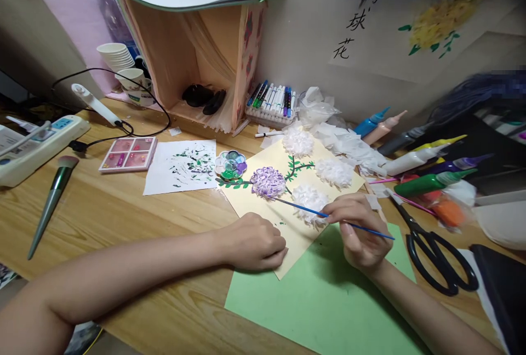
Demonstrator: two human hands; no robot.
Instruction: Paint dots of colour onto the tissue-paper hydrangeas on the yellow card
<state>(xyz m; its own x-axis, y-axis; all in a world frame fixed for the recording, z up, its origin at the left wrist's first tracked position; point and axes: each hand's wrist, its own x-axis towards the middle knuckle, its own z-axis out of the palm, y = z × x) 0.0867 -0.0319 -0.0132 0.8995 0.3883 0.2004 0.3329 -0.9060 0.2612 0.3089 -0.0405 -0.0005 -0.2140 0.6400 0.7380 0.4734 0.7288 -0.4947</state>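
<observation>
My right hand [361,229] pinches a thin blue paintbrush [302,208], its tip at the lower edge of a purple-tinted paper flower [268,182]. That flower is one of several fluffy blossoms on a cream sheet [283,251]; the others, such as the white flower [310,204] beside the brush, are white. Painted green leaves and dark stems [293,171] run between them. Curled into a loose fist, my left hand [257,242] rests on the sheet's lower left part; whether anything is inside it is hidden. A flower-shaped paint palette [230,166] with green and purple paint touches the sheet's left corner.
Under the cream sheet lies green paper [287,311]. Black scissors [439,251] and paint bottles [427,184] are on the right. Paint-smeared white paper [181,171], a pink case [128,154] and a makeup brush [53,204] lie left. Markers [273,102] stand behind.
</observation>
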